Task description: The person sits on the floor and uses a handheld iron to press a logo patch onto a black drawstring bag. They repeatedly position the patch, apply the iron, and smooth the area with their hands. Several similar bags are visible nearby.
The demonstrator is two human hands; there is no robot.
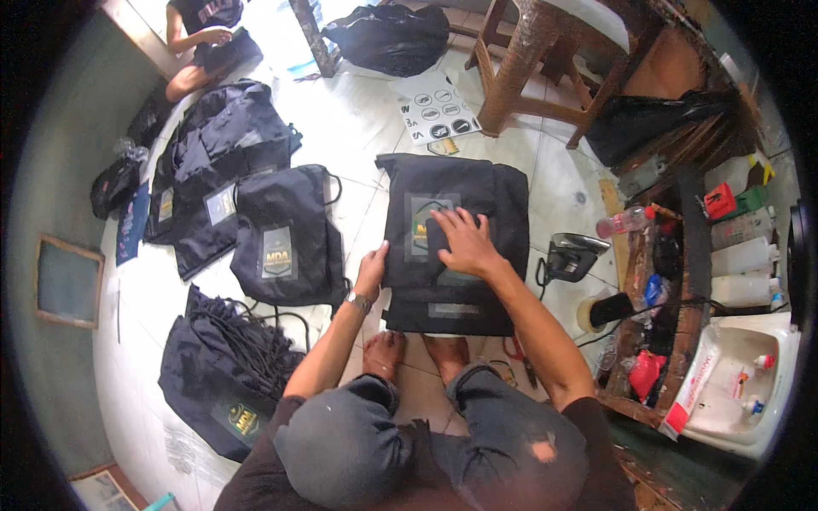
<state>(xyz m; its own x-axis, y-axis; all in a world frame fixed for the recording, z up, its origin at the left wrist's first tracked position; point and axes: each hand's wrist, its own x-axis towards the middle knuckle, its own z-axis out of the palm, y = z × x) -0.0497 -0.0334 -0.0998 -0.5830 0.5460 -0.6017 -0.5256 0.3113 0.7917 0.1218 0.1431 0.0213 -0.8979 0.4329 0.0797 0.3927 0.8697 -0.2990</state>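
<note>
A black drawstring bag [452,243] lies flat on the white tiled floor [358,128] just beyond the seated person's feet, topping a small stack of like bags; the right hand [464,243] presses on it with fingers spread wide over a dark patch beside the badge sheet [420,228], while the left hand [371,268] rests flat and open against the bag's left edge, holding nothing. By my reading the work is midway: badged bags [285,234] lie spread to the left, an untidy heap with cords [230,366] waits nearer left, and a clothes iron [573,254] stands idle to the right. The white tub [707,430] at near right holds small bottles.
</note>
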